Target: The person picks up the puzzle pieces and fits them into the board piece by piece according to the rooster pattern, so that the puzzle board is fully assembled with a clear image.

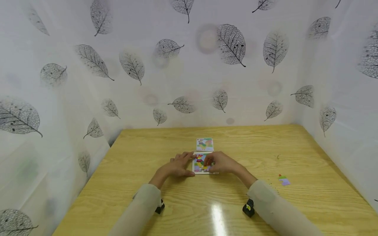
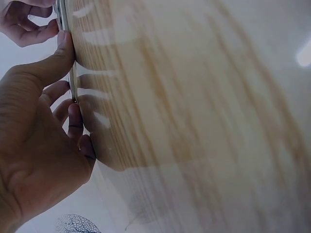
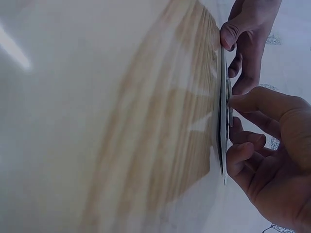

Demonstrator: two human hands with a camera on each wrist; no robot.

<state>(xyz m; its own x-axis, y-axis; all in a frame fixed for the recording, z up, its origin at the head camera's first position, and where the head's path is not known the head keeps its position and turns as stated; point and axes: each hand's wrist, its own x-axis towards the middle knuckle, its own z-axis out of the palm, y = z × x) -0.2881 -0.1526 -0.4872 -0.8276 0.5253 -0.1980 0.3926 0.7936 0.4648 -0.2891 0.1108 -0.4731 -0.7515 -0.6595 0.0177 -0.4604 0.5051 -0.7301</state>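
Note:
A small framed jigsaw puzzle (image 1: 198, 172) with a colourful picture lies on the table. My left hand (image 1: 178, 165) is spread along its left side, thumb at the near corner and fingertips by the far corner. Over the puzzle's right half, my right hand (image 1: 222, 162) bends its fingers down. In the right wrist view, a thin puzzle piece (image 3: 231, 121) is pinched between thumb and fingers, right against the board; its picture is hidden. The right hand covers much of that side of the puzzle.
Just beyond the puzzle lies a square picture card (image 1: 204, 144) in matching colours. A loose puzzle piece (image 1: 284, 181), purple and green with some red, is off to the right on the wooden table (image 1: 118, 196). Leaf-patterned curtains (image 1: 189, 65) enclose the table's back and sides.

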